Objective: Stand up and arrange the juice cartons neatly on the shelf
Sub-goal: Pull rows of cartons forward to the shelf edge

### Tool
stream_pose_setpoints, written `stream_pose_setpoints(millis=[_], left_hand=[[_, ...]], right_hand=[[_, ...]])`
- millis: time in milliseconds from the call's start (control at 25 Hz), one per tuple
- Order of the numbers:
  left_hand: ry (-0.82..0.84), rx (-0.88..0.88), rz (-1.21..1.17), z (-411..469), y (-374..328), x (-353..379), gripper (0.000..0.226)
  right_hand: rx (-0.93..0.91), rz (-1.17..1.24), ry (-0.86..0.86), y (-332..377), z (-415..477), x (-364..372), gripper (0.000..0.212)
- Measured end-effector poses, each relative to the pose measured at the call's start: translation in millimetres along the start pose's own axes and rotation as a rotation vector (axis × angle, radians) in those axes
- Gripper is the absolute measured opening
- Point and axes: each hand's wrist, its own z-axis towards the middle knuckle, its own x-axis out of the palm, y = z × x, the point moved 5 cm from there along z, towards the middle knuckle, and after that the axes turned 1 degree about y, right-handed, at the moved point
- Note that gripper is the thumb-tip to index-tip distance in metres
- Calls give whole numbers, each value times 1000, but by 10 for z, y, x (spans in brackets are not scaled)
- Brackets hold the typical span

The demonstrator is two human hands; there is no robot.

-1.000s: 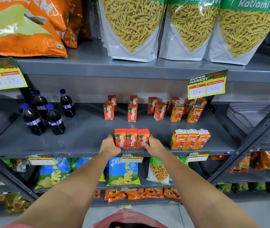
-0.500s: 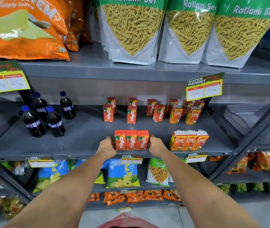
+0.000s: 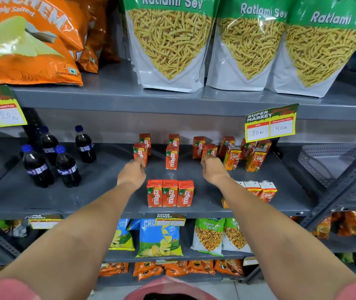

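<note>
Both hands are being moved off the front row of three cartons (image 3: 170,193) toward rear cartons (image 3: 140,153), left hand (image 3: 132,174) and right hand (image 3: 214,171) loosely curled, empty; light, stiff boxes, best pinched by their sides.

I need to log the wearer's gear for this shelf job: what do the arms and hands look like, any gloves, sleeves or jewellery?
Both hands are bare: no gloves on the left hand or the right hand, and no rings, watch or bands show from this side. The forearms are uncovered to the bottom of the frame, where the pinkish-red sleeves of a short-sleeved top begin.
</note>
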Motion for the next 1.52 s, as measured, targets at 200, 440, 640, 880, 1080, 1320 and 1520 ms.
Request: stream_pose_setpoints(millis=[200,440,640,880,1080,1320,1520], left_hand=[[-34,403,385,241,-574,-9,49],[62,470,512,366,-814,245,55],[169,417,527,501,-760,340,57],[278,390,543,520,-672,462,59],[261,397,517,586,-706,450,60],[164,376,464,629,-811,453,50],[108,346,455,705,-891,391,40]], right_hand=[[-45,-237,57,-99,249,-148,57],[-5,-284,143,-198,506,-172,71],[-1,-297,210,-215,685,-134,76],[-65,-382,176,-172,842,-192,73],[-118,-400,192,-72,959,-194,46],[-74,-453,208,97,945,-119,40],[-104,-474,162,100,1024,-70,47]])
